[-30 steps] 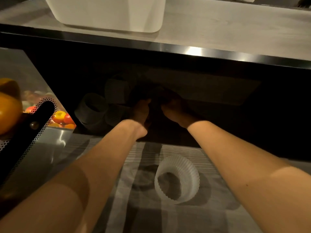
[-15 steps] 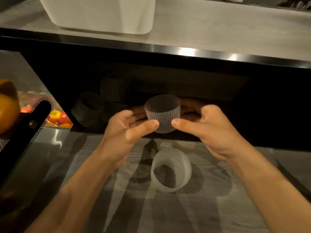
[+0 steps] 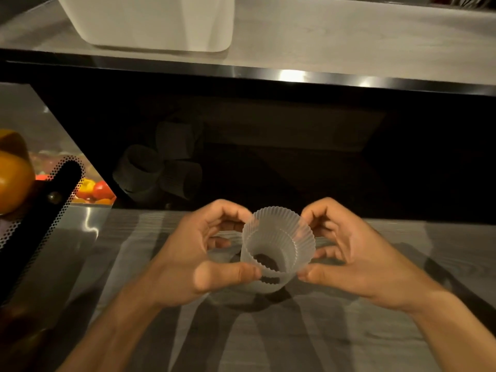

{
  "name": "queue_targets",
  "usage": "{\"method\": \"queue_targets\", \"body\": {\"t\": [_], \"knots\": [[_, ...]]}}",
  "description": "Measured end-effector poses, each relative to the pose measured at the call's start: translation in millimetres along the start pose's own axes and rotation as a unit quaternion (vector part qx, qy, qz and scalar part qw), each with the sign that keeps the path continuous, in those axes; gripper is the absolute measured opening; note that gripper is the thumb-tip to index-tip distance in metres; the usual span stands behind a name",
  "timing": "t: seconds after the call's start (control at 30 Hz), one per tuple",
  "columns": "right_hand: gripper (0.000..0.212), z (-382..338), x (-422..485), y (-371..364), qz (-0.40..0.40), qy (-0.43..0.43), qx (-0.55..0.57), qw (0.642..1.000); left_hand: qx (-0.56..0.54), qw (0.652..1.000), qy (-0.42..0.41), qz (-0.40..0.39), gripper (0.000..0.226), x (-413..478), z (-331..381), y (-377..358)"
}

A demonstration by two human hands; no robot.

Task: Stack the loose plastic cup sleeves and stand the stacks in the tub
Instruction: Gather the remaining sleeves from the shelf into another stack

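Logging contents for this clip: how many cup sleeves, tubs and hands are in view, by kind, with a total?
nested sleeves, one inside the other between the hands: 2
loose sleeves in the dark recess, dimly seen: 3
white tub on the counter above: 1
Hands, left hand and right hand: 2
Total: 8

Landmark: nested cup sleeves [image 3: 279,245], one inside the other.
- Left of them, gripping: left hand [image 3: 193,253].
- Right, gripping: right hand [image 3: 357,253].
- Behind, to the left: loose sleeves [image 3: 161,167], clustered under the counter [image 3: 349,44].
- Further behind, on the counter: tub [image 3: 150,22].
- Far left: fruit [image 3: 13,170].
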State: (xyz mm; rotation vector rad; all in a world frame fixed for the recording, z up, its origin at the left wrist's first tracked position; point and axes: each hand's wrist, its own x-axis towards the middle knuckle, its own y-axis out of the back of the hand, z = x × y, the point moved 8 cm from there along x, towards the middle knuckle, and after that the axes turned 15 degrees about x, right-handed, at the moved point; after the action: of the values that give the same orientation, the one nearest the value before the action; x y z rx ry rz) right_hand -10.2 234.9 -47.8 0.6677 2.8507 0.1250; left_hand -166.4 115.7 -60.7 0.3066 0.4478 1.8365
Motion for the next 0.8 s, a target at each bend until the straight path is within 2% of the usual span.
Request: {"method": "queue_targets", "body": {"t": [0.17, 0.23, 0.27, 0.33, 0.43, 0.53, 0.6, 0.63, 0.7, 0.8], "knots": [[0.051, 12.3, -2.7, -2.6, -0.027, -0.053, -0.106, 0.993, -0.009, 0.999, 0.016, -0.043, 0.064, -7.4, -6.5, -8.4], [0.054, 18.5, 0.5, 7.3, -0.009, -0.085, -0.141, 0.986, -0.021, 0.998, 0.035, -0.041, 0.069, -11.2, -14.2, -4.8], [0.055, 17.6, 5.5, 14.1, 0.017, -0.087, -0.148, 0.985, -0.034, 0.998, 0.051, -0.02, 0.066, -12.4, -19.5, 0.7], [0.052, 7.9, 22.8, 22.2, 0.065, -0.068, -0.156, 0.983, -0.074, 0.988, 0.113, 0.071, 0.051, -12.3, -35.3, 16.4], [0.037, -10.4, 65.4, 6.2, 0.061, -0.063, -0.122, 0.989, -0.14, 0.929, 0.265, 0.218, 0.036, -16.3, -76.9, 34.5], [0.009, -18.8, 112.3, -29.2, 0.011, -0.099, -0.191, 0.977, -0.236, 0.861, 0.345, 0.29, 0.032, -15.2, -104.7, 40.4], [0.017, -22.7, 139.5, -59.8, -0.04, -0.117, -0.249, 0.961, -0.295, 0.83, 0.364, 0.303, 0.029, -9.5, -112.4, 41.5], [0.027, -22.5, 150.1, -73.5, -0.063, -0.133, -0.257, 0.955, -0.317, 0.82, 0.367, 0.306, 0.028, -6.0, -114.0, 42.0], [0.05, -15.9, 168.0, -92.6, -0.088, -0.176, -0.245, 0.949, -0.355, 0.811, 0.357, 0.299, 0.025, 2.0, -111.9, 41.8], [0.064, 0.2, 186.9, -101.7, -0.08, -0.205, -0.194, 0.956, -0.378, 0.807, 0.343, 0.296, 0.029, 9.9, -107.7, 42.3]]}}
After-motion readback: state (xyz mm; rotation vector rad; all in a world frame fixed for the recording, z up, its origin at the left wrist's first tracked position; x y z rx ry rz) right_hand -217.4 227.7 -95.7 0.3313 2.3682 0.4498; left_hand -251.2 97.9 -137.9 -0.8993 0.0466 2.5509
